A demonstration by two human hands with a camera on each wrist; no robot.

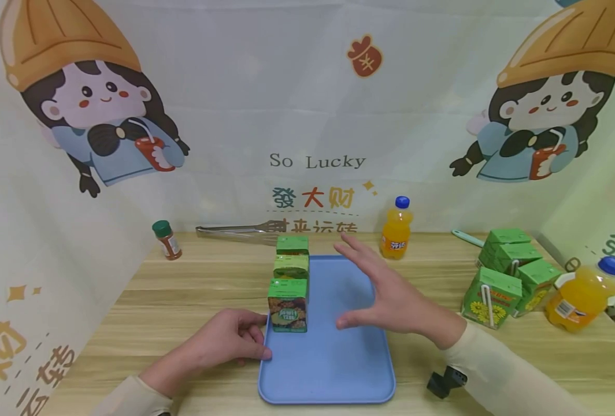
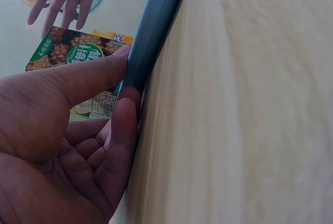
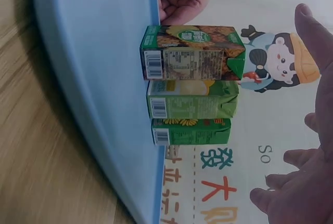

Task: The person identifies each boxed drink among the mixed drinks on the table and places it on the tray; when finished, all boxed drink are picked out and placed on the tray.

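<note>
A blue tray point(image 1: 333, 370) lies on the wooden table, with three green juice cartons upright in a row along its left side. The front carton point(image 1: 288, 312) has a brown pineapple-like print; behind it stand a lighter green carton point(image 1: 291, 264) and another green carton point(image 1: 292, 245). My left hand point(image 1: 226, 338) pinches the tray's left rim between thumb and fingers, as the left wrist view shows at the tray edge point(image 2: 156, 26). Above the tray's right half hovers my right hand point(image 1: 391, 294), fingers spread, holding nothing. In the right wrist view its fingers stay apart from the cartons.
Several green cartons point(image 1: 492, 297) cluster at the right, beside a large orange drink bottle point(image 1: 580, 297). A smaller orange bottle point(image 1: 396, 231) stands behind the tray. Metal tongs point(image 1: 234, 230) and a green-capped spice jar point(image 1: 167, 240) are at the back left. A pale green handle point(image 1: 467, 237) lies back right.
</note>
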